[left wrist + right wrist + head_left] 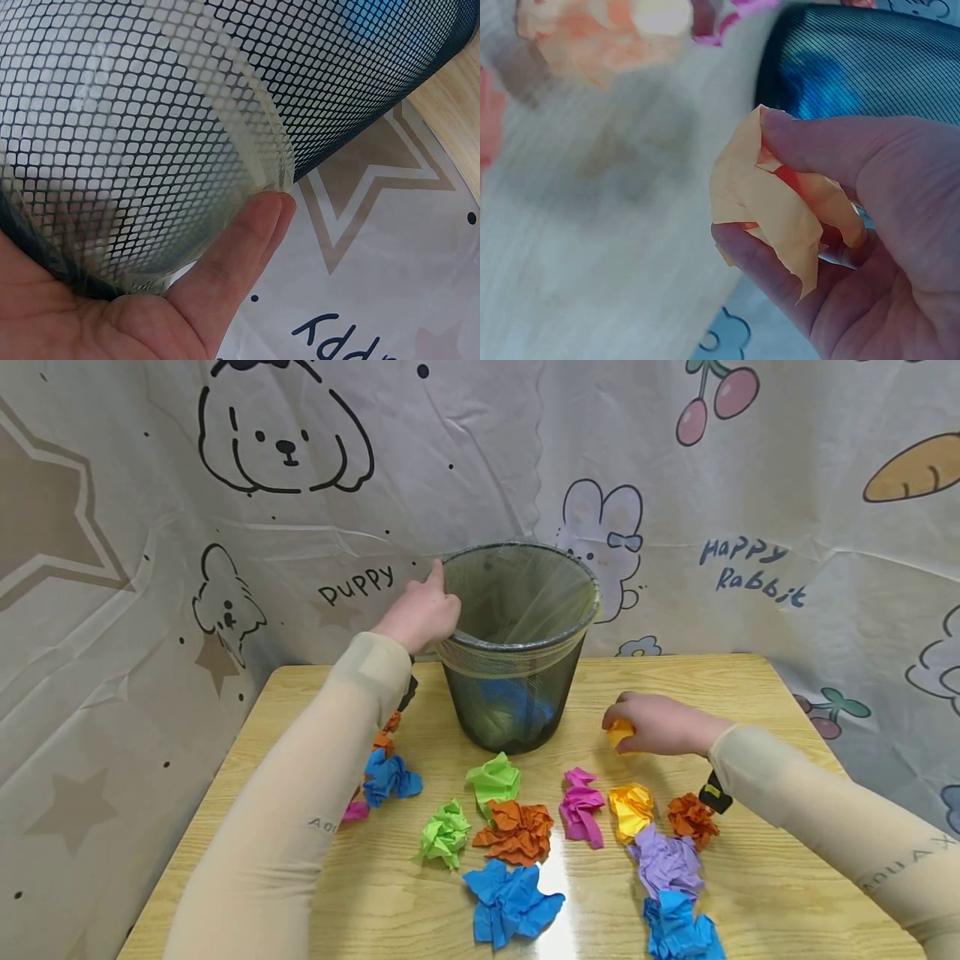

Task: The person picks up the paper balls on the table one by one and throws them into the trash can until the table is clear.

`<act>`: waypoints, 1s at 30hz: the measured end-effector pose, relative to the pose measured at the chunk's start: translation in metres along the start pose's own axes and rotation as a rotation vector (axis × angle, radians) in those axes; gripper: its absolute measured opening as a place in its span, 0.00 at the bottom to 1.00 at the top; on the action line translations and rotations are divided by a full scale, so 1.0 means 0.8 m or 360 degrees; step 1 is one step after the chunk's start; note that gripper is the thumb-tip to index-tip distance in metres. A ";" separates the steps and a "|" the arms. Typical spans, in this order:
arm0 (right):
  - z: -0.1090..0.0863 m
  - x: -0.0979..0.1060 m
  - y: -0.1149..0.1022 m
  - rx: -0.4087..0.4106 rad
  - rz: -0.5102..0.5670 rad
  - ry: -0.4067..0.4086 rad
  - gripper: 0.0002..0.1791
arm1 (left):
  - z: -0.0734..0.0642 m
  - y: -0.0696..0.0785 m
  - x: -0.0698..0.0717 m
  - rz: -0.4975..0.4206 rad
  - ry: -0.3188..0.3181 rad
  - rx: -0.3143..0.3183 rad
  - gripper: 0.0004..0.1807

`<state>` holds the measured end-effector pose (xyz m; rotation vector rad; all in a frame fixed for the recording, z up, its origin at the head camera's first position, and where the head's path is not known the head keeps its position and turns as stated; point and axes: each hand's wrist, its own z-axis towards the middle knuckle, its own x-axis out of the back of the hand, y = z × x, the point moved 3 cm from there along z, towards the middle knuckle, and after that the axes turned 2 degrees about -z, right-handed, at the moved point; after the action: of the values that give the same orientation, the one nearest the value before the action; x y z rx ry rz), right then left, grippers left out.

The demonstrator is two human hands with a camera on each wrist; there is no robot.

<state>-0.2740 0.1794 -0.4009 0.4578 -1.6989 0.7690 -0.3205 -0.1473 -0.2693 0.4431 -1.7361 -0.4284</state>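
Observation:
At the left rim of a black mesh wastebasket (517,693), my left hand (422,614) holds the edge. In the left wrist view, straight fingers (236,259) lie against the outside, over the folded-down edge of a translucent yellowish liner (259,142). Pinkish shading shows through the mesh there; whether it is the thumb I cannot tell. To the right of the basket my right hand (663,723) grips a crumpled yellow paper ball (769,206) between thumb and fingers, a little above the table. Through the basket's wall, blue paper (517,697) shows inside.
Crumpled papers lie across the wooden table (405,893): green (446,833), orange (517,832), blue (512,903), pink (581,807), yellow (632,812) and purple (667,862). More blue paper (390,777) sits beside the left forearm. A printed cloth (465,460) hangs behind.

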 end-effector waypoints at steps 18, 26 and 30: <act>-0.029 0.072 0.022 -0.0119 0.0018 0.0185 0.15 | -0.002 0.000 0.001 0.0007 0.0000 -0.0018 0.39; -0.036 0.091 0.025 -0.0142 0.0017 0.0241 0.19 | -0.001 0.000 0.000 0.0007 -0.0005 -0.0012 0.39; -0.038 0.102 0.025 -0.0165 0.0012 0.0259 0.19 | 0.000 -0.001 -0.001 -0.0009 -0.0006 -0.0005 0.39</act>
<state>-0.2879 0.2224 -0.3242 0.3086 -1.5808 0.7006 -0.3202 -0.1476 -0.2702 0.4455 -1.7379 -0.4365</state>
